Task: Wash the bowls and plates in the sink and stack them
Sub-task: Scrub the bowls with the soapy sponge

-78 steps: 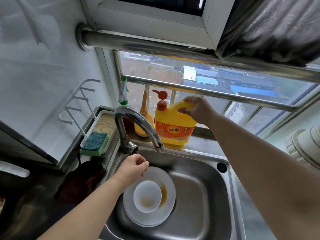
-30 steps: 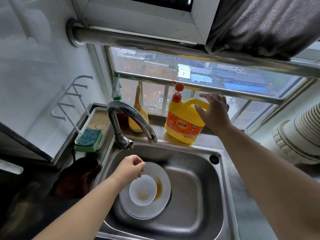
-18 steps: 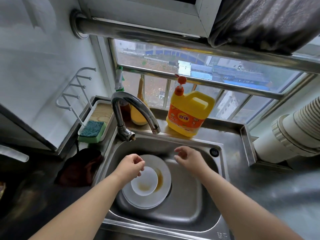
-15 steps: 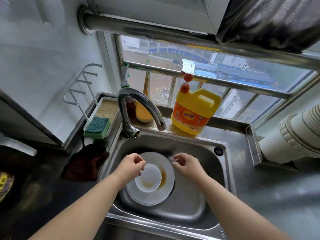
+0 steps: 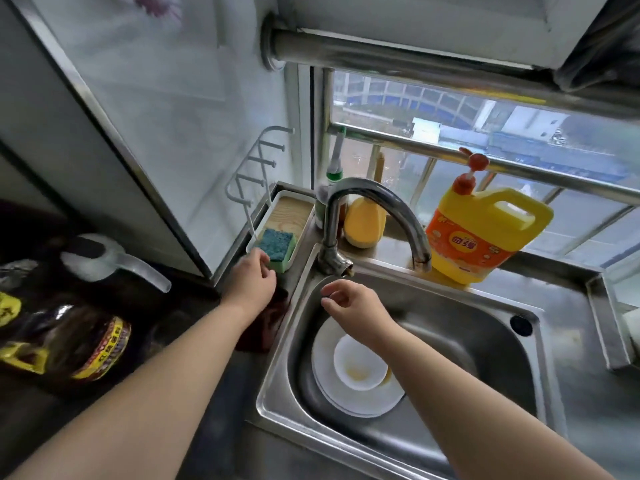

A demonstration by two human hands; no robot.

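A white bowl (image 5: 360, 367) is sitting upright on a stack of white plates (image 5: 353, 400), and a patch of yellowish residue is showing on its bottom. The plates are lying flat on the floor of the steel sink (image 5: 450, 327), toward its left wall and nearer the front edge than the back one. A brownish smear is showing on the top plate just right of the bowl, partly hidden by a forearm.

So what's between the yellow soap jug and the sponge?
In the head view, the faucet stands between the soap jug and the sponge, with a small yellow bottle just behind it.
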